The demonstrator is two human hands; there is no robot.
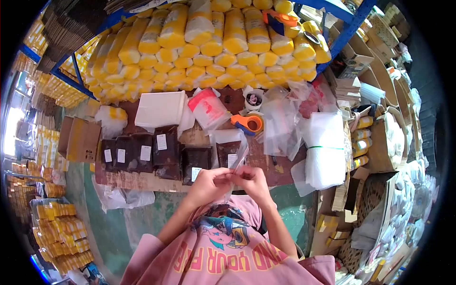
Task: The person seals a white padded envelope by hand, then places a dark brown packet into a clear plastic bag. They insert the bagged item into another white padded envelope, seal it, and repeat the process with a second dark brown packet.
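Note:
My left hand (pixel 210 183) and my right hand (pixel 250 180) meet just above the near edge of the wooden table (pixel 142 180). Together they pinch a clear plastic bag (pixel 233 159) with a dark brown packet and white label inside it. The bag stands upright between my fingers. Left of it on the table lies a row of several dark brown packets (pixel 142 154) with white labels, some overlapping.
An orange tape dispenser (pixel 249 123), a red-and-white bag (pixel 209 108), a white stack (pixel 160 109) and piles of clear bags (pixel 325 149) lie on the table. Yellow-and-white packages (pixel 213 42) are stacked behind. Cardboard boxes (pixel 380 142) crowd the right, another box (pixel 80 140) the left.

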